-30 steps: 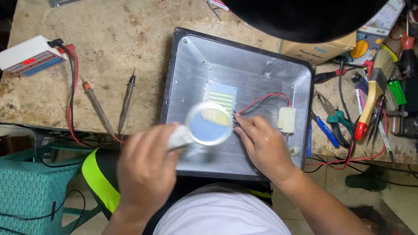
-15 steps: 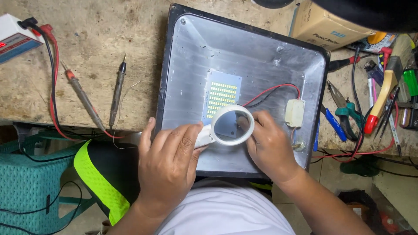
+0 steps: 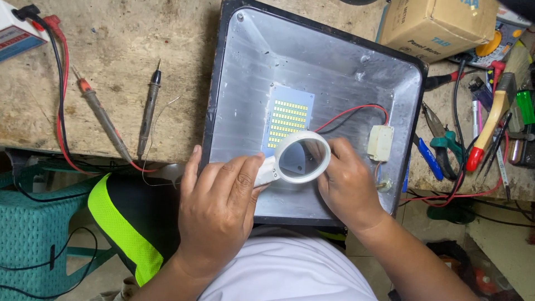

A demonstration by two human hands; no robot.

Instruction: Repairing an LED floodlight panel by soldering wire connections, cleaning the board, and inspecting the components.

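Closely inspecting the LED panel (image 3: 290, 120) through a magnifying glass (image 3: 302, 157)

Held low over the panel's near edge, inside the metal lamp housing (image 3: 245, 106) on the workbench (image 3: 106, 72), the lens looks to be mid-inspection: the left hand (image 3: 220, 209) curls its fingers around the white handle, and the right hand (image 3: 348, 187) rests beside the lens rim, fingers bent and close together, their tips hidden. Red and black wires (image 3: 356, 111) run to a small white driver block (image 3: 380, 143). Judging from this, any shift calls for a steady lens, clear of the wires
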